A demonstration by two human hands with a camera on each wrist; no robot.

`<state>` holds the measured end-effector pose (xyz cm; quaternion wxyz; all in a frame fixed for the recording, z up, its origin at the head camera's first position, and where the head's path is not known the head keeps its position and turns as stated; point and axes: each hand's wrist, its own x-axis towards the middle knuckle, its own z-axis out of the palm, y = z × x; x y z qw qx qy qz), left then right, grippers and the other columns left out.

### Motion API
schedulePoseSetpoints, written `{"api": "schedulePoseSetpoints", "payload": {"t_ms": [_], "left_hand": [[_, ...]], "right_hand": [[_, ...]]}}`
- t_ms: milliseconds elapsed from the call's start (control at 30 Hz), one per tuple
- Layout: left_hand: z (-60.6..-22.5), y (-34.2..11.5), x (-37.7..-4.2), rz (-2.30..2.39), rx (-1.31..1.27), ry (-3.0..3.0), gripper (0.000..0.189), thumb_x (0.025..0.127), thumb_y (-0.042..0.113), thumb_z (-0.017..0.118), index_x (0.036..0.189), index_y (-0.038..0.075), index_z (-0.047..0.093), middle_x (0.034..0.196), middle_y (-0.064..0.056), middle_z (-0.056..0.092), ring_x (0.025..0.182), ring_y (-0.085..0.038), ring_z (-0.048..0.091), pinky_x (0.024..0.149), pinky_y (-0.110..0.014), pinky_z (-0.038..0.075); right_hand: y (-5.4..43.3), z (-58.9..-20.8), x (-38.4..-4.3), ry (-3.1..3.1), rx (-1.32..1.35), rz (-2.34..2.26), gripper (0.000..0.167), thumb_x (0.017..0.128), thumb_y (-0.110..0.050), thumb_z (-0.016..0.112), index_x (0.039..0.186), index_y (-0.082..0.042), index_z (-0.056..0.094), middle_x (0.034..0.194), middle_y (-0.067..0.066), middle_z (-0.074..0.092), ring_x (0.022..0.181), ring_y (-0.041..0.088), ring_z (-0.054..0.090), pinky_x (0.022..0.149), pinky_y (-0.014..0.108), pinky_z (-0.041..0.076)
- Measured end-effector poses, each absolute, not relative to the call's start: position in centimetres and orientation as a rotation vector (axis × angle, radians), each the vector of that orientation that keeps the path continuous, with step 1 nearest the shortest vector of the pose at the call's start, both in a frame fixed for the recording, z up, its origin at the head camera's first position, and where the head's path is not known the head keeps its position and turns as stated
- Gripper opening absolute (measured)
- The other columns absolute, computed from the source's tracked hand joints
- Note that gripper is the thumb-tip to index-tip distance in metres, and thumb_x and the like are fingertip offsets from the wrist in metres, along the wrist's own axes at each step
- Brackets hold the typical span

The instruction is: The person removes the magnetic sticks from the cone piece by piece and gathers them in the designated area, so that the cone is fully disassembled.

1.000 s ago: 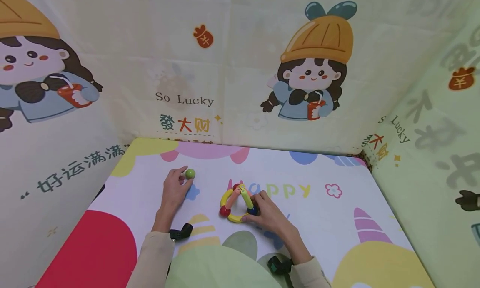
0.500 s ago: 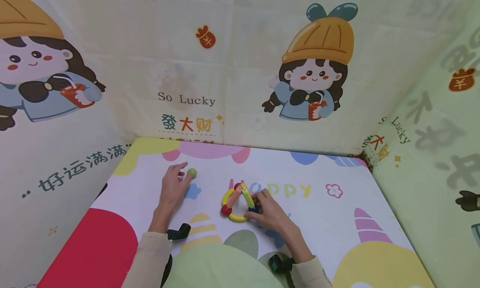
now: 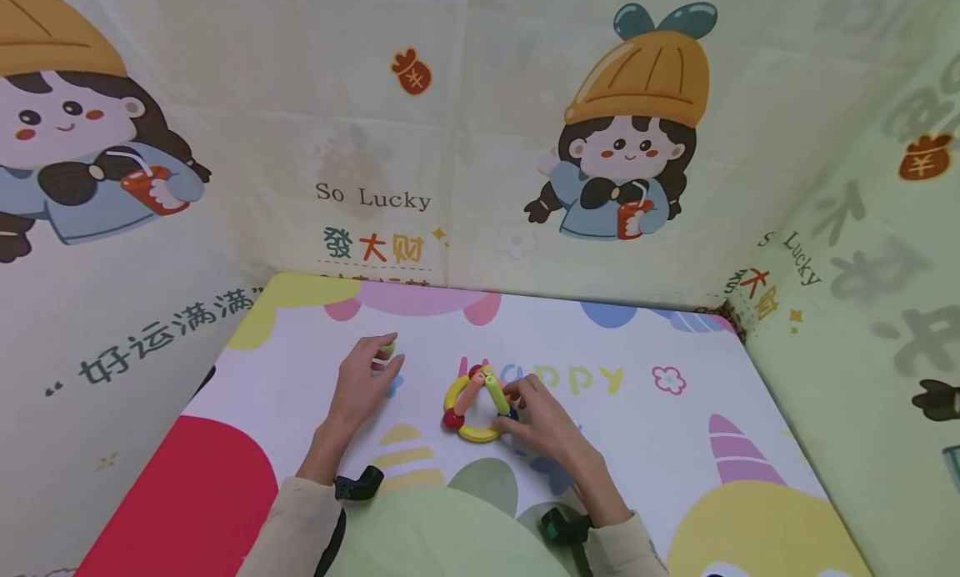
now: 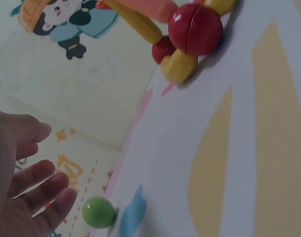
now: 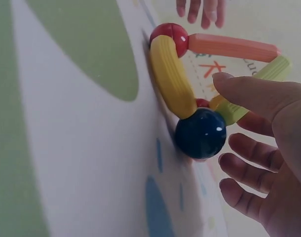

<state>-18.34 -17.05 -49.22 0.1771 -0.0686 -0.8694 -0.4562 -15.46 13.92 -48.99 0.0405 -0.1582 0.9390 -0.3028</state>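
Observation:
On the mat, a triangular-framed toy joins yellow curved pieces, red balls, a blue ball, and pink and light green sticks that meet at a peak. My right hand is at its right side, thumb and fingers spread loosely around the blue ball corner and the green stick. To the left, my left hand reaches over a small green ball, with fingers relaxed and a gap between fingertips and ball in the left wrist view. In the head view, the fingers hide most of that ball.
A patterned mat covers the table. Cloth walls with printed cartoon figures rise behind it and along both sides. Each wrist wears a black camera.
My left hand first opened off the green ball, then came back over it, now covering most of it. My right thumb has drawn slightly off the yellow piece; the toy stands in place.

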Motion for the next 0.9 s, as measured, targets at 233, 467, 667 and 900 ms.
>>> {"api": "schedulePoseSetpoints", "payload": {"t_ms": [233, 467, 667, 900], "left_hand": [[-48.3, -15.2, -17.6, -1.313, -0.319, -2.413, 0.038, 0.092, 0.016, 0.072, 0.129, 0.008, 0.065, 0.116, -0.012, 0.066, 0.095, -0.027, 0.067, 0.084, -0.045, 0.059], [-47.5, -13.4, -16.8, -1.283, -0.426, -2.444, 0.039, 0.093, 0.018, 0.073, 0.130, 0.009, 0.065, 0.119, -0.008, 0.068, 0.094, -0.019, 0.067, 0.084, -0.039, 0.060], [-47.0, -11.8, -15.9, -1.307, -0.522, -2.476, 0.038, 0.093, 0.018, 0.072, 0.129, 0.009, 0.066, 0.119, -0.010, 0.069, 0.094, -0.017, 0.068, 0.084, -0.037, 0.060], [-46.9, -10.2, -15.3, -1.283, -0.603, -2.496, 0.039, 0.090, 0.019, 0.075, 0.127, 0.010, 0.068, 0.114, -0.005, 0.071, 0.095, -0.018, 0.068, 0.082, -0.034, 0.060]], "right_hand": [[14.1, -47.9, -15.3, 2.925, -0.543, -0.953, 0.046, 0.085, -0.034, 0.081, 0.121, -0.016, 0.061, 0.110, -0.004, 0.057, 0.093, 0.010, 0.055, 0.078, 0.025, 0.051], [13.9, -47.2, -15.2, 2.945, -0.609, -1.042, 0.045, 0.085, -0.027, 0.081, 0.122, -0.013, 0.060, 0.109, 0.000, 0.058, 0.094, 0.016, 0.058, 0.076, 0.026, 0.052], [13.5, -46.6, -15.2, 2.962, -0.624, -1.072, 0.052, 0.085, -0.028, 0.081, 0.128, -0.013, 0.056, 0.109, 0.001, 0.058, 0.094, 0.022, 0.060, 0.075, 0.025, 0.051], [12.9, -45.8, -15.3, 2.969, -0.647, -1.084, 0.058, 0.087, -0.031, 0.079, 0.135, -0.014, 0.054, 0.110, 0.001, 0.058, 0.093, 0.021, 0.058, 0.074, 0.023, 0.052]]}}
